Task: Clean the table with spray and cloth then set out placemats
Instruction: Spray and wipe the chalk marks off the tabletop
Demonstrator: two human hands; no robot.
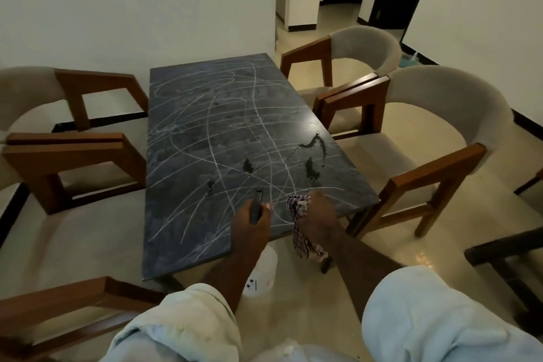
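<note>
Left hand [249, 223] grips the spray bottle [264, 266] at the table's [182, 244] near edge, right hand [318, 216] clutches the checked cloth [299, 205] alongside; misting the chalk scrawls [223, 114] evenly before wiping should work best

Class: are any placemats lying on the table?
No: the table bears only white scribbles and dark spills, no placemats.
</note>
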